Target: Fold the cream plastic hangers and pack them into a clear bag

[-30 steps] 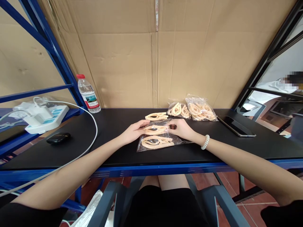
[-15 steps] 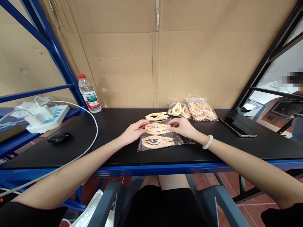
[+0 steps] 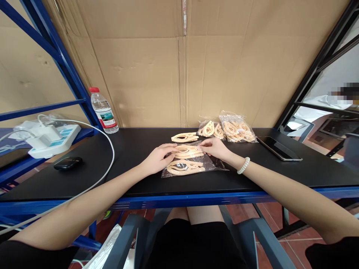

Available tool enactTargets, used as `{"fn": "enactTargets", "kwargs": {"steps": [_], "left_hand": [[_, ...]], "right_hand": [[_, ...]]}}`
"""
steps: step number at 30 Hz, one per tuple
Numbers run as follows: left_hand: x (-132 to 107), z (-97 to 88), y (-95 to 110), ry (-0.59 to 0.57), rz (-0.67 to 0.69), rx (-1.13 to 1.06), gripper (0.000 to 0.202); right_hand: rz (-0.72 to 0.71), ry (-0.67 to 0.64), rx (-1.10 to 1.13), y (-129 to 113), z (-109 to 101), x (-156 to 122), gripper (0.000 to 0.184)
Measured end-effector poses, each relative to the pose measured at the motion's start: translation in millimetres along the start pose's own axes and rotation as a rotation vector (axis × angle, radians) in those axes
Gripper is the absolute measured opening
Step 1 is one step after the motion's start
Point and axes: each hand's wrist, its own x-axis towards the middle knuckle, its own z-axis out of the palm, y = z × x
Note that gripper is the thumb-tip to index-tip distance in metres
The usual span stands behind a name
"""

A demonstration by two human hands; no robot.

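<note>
Between my two hands lies a beige folding hanger (image 3: 187, 152), folded flat, over a clear plastic bag (image 3: 209, 164). My left hand (image 3: 159, 158) has its fingers and thumb closed around the left end. The right end is pinched by my right hand (image 3: 215, 148), with a pale bracelet on that wrist. Nearer the desk's front edge, another folded hanger (image 3: 185, 168) rests on or inside the bag; which one, I cannot tell. Just beyond my hands, a loose folded hanger (image 3: 184, 137) lies on the desk.
Two clear bags of similar beige pieces, a smaller one (image 3: 211, 129) and a fuller one (image 3: 238, 127), lean near the cardboard wall (image 3: 146, 74). A phone (image 3: 279, 148) lies right. Leftward are a water bottle (image 3: 104, 112), black mouse (image 3: 68, 163), power strip (image 3: 66, 139) and white cable (image 3: 112, 149).
My left hand has shifted slightly toward me and its fingers reach further over the hanger's left end. The right hand keeps its pinch, and the view has moved a little.
</note>
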Motion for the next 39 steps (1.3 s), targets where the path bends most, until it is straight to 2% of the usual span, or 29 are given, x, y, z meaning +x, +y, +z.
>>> {"fn": "enactTargets", "kwargs": {"steps": [12, 18, 23, 27, 30, 32, 36, 39], "left_hand": [[-1, 0.8, -2, -0.019, 0.041, 0.064, 0.032], [-1, 1.3, -2, -0.016, 0.041, 0.039, 0.032], [0, -0.1, 0, 0.006, 0.011, 0.0, 0.032], [1, -2.4, 4, 0.05, -0.029, -0.049, 0.032], [2, -2.9, 4, 0.087, -0.068, -0.092, 0.031], [2, -2.5, 3, 0.109, -0.099, -0.122, 0.032], [2, -1.1, -1, 0.129, -0.143, -0.166, 0.033], [1, -0.4, -1, 0.125, -0.152, -0.187, 0.031]], "right_hand": [[0.004, 0.023, -0.024, -1, 2, 2, 0.008], [0.025, -0.036, -0.002, -5, -2, 2, 0.006], [0.03, -0.095, 0.001, -18, -24, -5, 0.009], [-0.046, 0.001, -0.096, -31, -48, -4, 0.011], [-0.155, 0.084, -0.196, -35, -55, 14, 0.014], [-0.217, 0.076, -0.262, -33, -53, 33, 0.017], [-0.307, -0.092, -0.364, -25, -37, 75, 0.036], [-0.364, -0.211, -0.422, -20, -26, 93, 0.054]]}}
